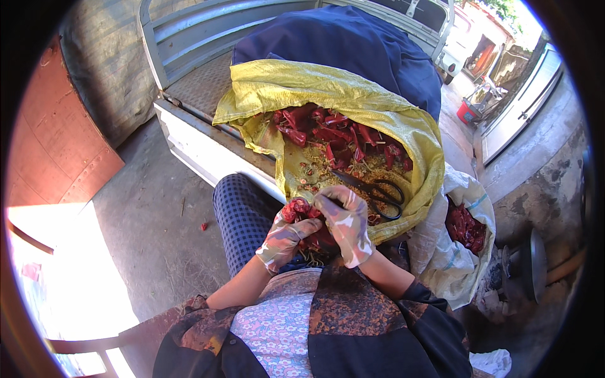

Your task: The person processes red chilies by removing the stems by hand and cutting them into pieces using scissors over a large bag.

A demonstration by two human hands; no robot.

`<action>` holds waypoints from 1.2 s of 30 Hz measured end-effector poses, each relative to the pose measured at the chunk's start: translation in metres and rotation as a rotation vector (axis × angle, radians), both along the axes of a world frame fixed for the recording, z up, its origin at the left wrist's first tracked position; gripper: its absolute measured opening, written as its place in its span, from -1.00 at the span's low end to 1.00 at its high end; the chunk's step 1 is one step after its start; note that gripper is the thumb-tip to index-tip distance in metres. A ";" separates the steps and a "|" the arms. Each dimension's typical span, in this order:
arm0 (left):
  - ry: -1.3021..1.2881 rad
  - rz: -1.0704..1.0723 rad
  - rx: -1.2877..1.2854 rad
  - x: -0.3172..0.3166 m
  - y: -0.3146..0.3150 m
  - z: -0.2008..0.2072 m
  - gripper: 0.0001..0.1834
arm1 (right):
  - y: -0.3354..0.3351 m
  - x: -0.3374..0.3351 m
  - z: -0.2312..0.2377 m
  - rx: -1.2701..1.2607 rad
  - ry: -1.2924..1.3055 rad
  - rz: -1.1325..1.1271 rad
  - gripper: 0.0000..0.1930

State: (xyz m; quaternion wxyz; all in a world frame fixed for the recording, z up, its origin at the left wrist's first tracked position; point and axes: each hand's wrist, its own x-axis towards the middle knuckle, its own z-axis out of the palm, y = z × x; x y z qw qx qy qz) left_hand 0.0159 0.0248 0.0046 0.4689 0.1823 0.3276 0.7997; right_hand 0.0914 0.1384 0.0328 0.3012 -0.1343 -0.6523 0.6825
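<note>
My left hand (282, 242), in a camouflage-patterned glove, is closed around dried red chili peppers (296, 209) above my lap. Close beside it, my gloved right hand (346, 227) has its thumb and fingers pinched together at the peppers' upper end; what lies between the fingertips is hidden. Just beyond my hands lies an open yellow woven sack (315, 79) with many dried red peppers (337, 133) and loose seeds inside. Black-handled scissors (386, 194) rest on the seeds, near my right hand.
The sack lies on a metal truck bed (195, 85), with dark blue cloth (340, 41) behind it. At right, a white sack (450, 264) holds more red pieces (466, 228). A rust-red metal panel (60, 132) stands at left. A red bucket (467, 112) sits by the far wall.
</note>
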 end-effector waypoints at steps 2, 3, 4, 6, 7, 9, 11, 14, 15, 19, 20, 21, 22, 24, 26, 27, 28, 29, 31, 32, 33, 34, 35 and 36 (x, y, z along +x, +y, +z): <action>-0.014 0.013 0.044 0.002 0.004 0.002 -0.68 | 0.002 0.003 0.002 0.029 -0.034 0.074 -0.87; -0.022 0.019 0.066 0.002 0.004 0.003 -0.67 | 0.008 0.006 0.006 0.123 -0.106 0.124 -0.86; -0.035 -0.026 0.111 -0.002 0.007 -0.004 -0.69 | 0.016 0.009 0.009 0.215 -0.178 0.172 -0.84; -0.024 -0.143 0.143 -0.007 0.001 -0.011 -0.72 | 0.023 0.015 0.017 0.130 -0.185 0.325 -0.83; -0.019 -0.203 0.159 -0.008 0.000 -0.011 -0.73 | 0.027 0.017 0.020 0.087 -0.192 0.400 -0.82; -0.029 -0.215 0.101 -0.003 -0.001 -0.003 -0.78 | 0.031 0.020 0.026 0.120 -0.245 0.424 -0.84; -0.020 -0.267 0.048 -0.005 -0.002 -0.002 -0.80 | 0.028 0.022 0.040 0.272 -0.325 0.399 -0.86; 0.104 -0.260 -0.008 -0.011 -0.003 -0.012 -0.81 | 0.017 0.023 0.031 0.347 -0.242 0.260 -0.89; 0.150 -0.219 -0.027 -0.010 -0.004 -0.013 -0.80 | 0.014 0.023 0.024 0.396 -0.183 0.202 -0.90; 0.404 -0.070 -0.080 -0.011 -0.007 -0.015 -0.77 | 0.003 0.019 0.010 0.191 -0.061 0.065 -0.89; 0.483 -0.036 -0.086 -0.011 -0.007 -0.014 -0.77 | 0.002 0.018 0.005 0.150 -0.018 0.054 -0.88; 0.510 -0.015 -0.080 -0.011 -0.008 -0.013 -0.77 | 0.000 0.018 0.005 0.156 -0.021 0.037 -0.89; 0.534 0.007 -0.075 -0.010 -0.009 -0.012 -0.77 | -0.003 0.019 0.006 0.163 -0.025 0.019 -0.90; 0.546 0.050 -0.073 -0.008 -0.009 -0.015 -0.78 | -0.007 0.021 0.016 0.108 -0.096 -0.003 -0.91; 0.521 0.092 -0.070 -0.004 -0.005 -0.020 -0.79 | -0.006 0.020 0.014 -0.117 -0.081 0.043 -0.92; 0.497 0.101 -0.067 -0.002 -0.005 -0.021 -0.79 | -0.007 0.020 0.013 -0.233 -0.073 0.057 -0.92; 0.474 0.108 -0.066 0.001 -0.004 -0.021 -0.79 | -0.004 0.021 0.014 -0.324 -0.113 0.078 -0.92; 0.451 0.115 -0.066 0.002 -0.004 -0.022 -0.80 | -0.002 0.021 0.014 -0.376 -0.137 0.085 -0.93; 0.444 0.104 -0.022 0.002 0.000 -0.033 -0.76 | 0.004 0.020 0.013 -0.482 -0.184 0.093 -0.94; 0.450 0.085 -0.017 0.003 0.001 -0.037 -0.75 | 0.014 0.017 0.003 -0.420 -0.214 0.072 -0.94; 0.456 0.067 -0.012 0.005 0.000 -0.040 -0.74 | 0.024 0.017 -0.001 -0.536 -0.169 0.117 -0.93; 0.144 -0.098 0.082 0.008 -0.004 -0.040 -0.74 | 0.032 0.014 0.001 -0.652 -0.123 0.160 -0.92; 0.378 -0.039 0.057 0.012 -0.002 -0.045 -0.81 | 0.038 0.012 0.004 -0.769 -0.085 0.197 -0.91; 0.432 0.059 0.123 0.007 0.004 -0.053 -0.81 | 0.037 0.013 0.007 -0.638 -0.122 0.141 -0.89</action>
